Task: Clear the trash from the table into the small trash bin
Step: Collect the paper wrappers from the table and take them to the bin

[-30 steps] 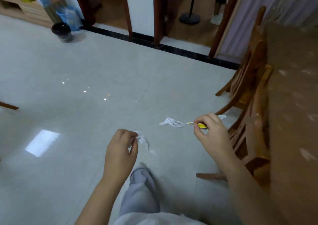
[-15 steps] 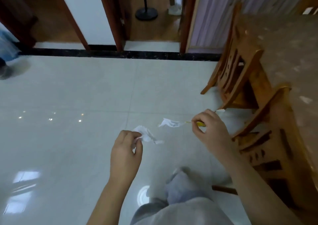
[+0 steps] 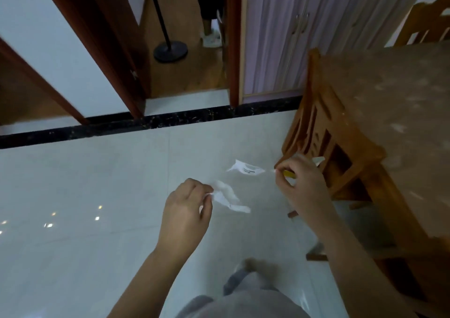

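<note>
My left hand (image 3: 186,210) pinches a crumpled white tissue scrap (image 3: 227,197) that dangles to the right over the floor. My right hand (image 3: 302,188) is closed on a yellow and white wrapper (image 3: 246,168); its printed white end sticks out to the left and a yellow bit shows between my fingers. Both hands hang above the pale tiled floor, to the left of the table (image 3: 401,113). No trash bin is in view.
A wooden chair (image 3: 323,132) is tucked against the table's left edge, close to my right hand. A doorway with a black lamp stand base (image 3: 170,51) lies ahead, beside a curtained cabinet (image 3: 292,38). A person's foot (image 3: 211,39) stands in the doorway. My grey-trousered leg (image 3: 246,291) steps forward below.
The view has swung right, so the black bin at the far left has left the picture and the table and chair loom larger. Both hands keep their trash.
</note>
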Motion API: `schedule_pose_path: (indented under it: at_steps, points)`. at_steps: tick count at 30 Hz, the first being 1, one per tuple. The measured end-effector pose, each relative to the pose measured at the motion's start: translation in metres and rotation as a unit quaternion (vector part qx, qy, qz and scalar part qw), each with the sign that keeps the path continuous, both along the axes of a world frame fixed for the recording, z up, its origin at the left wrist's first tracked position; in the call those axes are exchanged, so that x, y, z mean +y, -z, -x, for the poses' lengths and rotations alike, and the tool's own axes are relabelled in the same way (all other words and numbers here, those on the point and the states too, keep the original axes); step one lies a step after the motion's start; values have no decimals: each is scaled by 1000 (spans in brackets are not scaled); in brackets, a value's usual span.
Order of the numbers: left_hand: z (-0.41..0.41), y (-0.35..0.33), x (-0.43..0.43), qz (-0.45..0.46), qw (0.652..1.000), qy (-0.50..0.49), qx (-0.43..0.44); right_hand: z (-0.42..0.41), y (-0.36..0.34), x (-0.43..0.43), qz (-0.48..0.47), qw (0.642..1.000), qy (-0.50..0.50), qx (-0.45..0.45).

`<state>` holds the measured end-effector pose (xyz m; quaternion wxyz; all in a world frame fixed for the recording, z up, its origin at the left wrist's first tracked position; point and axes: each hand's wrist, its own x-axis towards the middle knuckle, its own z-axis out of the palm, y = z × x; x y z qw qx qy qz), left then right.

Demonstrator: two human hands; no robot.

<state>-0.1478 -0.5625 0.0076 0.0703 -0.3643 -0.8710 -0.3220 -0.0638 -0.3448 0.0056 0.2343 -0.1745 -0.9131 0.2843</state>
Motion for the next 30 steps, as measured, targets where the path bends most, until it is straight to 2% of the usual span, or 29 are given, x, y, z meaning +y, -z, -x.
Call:
schedule_pose_path:
  at_steps: [5,11,21,26,30]
  points:
    - [82,0,46,-2,1000,12,0,67,2,43,24,999,16,-20]
    - [215,14,106,-6,999,43,9,174,11,91,7,999,45,-24]
    - [438,-1,212,-22,989,144,12,394,-20,171,-23,993,117,28]
    - [494,1,286,-36,981,188,-4,434,-12,224,-5,984,173,32]
    - [532,5,366,-24,974,225,17,454,-5,292,1,974,225,34]
